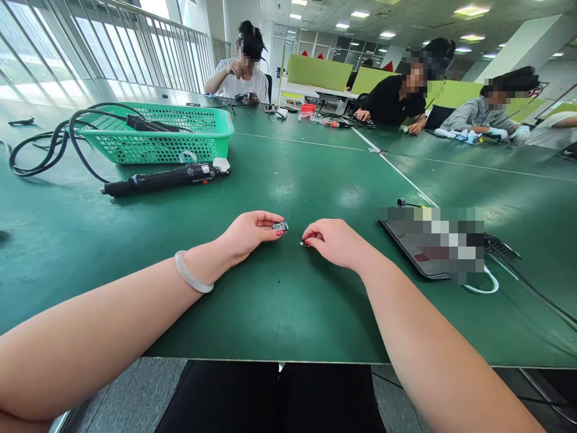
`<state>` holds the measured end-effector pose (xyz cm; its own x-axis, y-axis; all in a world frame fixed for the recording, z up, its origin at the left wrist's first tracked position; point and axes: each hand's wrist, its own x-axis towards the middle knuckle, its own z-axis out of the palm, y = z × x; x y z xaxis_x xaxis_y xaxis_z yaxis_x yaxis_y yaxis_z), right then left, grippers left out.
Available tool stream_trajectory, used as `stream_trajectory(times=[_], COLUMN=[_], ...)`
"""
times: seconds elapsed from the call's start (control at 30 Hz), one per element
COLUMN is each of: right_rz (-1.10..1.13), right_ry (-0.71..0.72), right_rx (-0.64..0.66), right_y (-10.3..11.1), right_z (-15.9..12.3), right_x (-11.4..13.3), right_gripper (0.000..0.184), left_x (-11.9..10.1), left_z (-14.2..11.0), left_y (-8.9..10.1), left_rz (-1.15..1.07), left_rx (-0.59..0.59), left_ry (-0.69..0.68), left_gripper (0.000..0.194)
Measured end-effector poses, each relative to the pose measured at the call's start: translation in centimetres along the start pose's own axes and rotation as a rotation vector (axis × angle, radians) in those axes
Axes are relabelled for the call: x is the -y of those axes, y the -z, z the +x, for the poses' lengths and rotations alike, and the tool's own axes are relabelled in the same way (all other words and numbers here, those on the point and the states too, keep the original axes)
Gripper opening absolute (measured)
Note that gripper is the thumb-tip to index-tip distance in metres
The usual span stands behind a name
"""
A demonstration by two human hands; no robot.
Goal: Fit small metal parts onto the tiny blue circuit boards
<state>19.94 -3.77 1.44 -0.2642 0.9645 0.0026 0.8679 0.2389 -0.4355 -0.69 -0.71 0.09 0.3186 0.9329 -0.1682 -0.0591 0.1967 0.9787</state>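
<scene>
My left hand (250,233) rests on the green table (279,300) and pinches a small dark circuit board (280,227) between thumb and fingers. A pale bangle sits on that wrist. Just to the right, my right hand (336,242) lies knuckles up, its fingertips closed on a tiny metal part (305,243) at the table surface. The two hands are a few centimetres apart near the middle of the table's near side.
A black electric screwdriver (162,178) with its cable lies at the left, in front of a green plastic basket (157,135). A dark tablet-like device (421,249) with cables lies at the right. Three other people sit working at the far side.
</scene>
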Motion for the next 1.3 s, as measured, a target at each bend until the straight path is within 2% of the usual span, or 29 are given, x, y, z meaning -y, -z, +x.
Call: stream_trajectory(times=[0.13,0.43,0.67,0.8,1.03,1.3], right_rz=[-0.003,-0.163,-0.125,-0.164,-0.282,-0.275], right_ry=[-0.026,-0.025,0.129,0.222,0.217,0.239], right_rx=[0.008,-0.012,-0.25,-0.23,-0.19,-0.208], right_y=[0.1,-0.8,-1.1,-1.8,-2.0,-1.9], right_z=[0.0,0.6,0.3,0.4,0.3,0.2], right_x=[-0.4,-0.2,1.5,2.5,3.5,3.5], right_gripper=[0.009,0.021,0.022,0.022,0.025,0.024], left_x=[-0.2,-0.3,-0.3,-0.2,-0.2,-0.3], left_z=[-0.3,-0.6,-0.9,-0.8,-0.8,-0.9], left_y=[-0.2,-0.6,-0.9,-0.9,-0.9,-0.9], left_rz=[0.065,0.189,0.261,0.298,0.338,0.328], left_rx=[0.017,0.015,0.029,0.03,0.044,0.044], left_ry=[-0.01,0.018,0.021,-0.004,-0.011,-0.017], left_gripper=[0.03,0.031,0.03,0.027,0.027,0.025])
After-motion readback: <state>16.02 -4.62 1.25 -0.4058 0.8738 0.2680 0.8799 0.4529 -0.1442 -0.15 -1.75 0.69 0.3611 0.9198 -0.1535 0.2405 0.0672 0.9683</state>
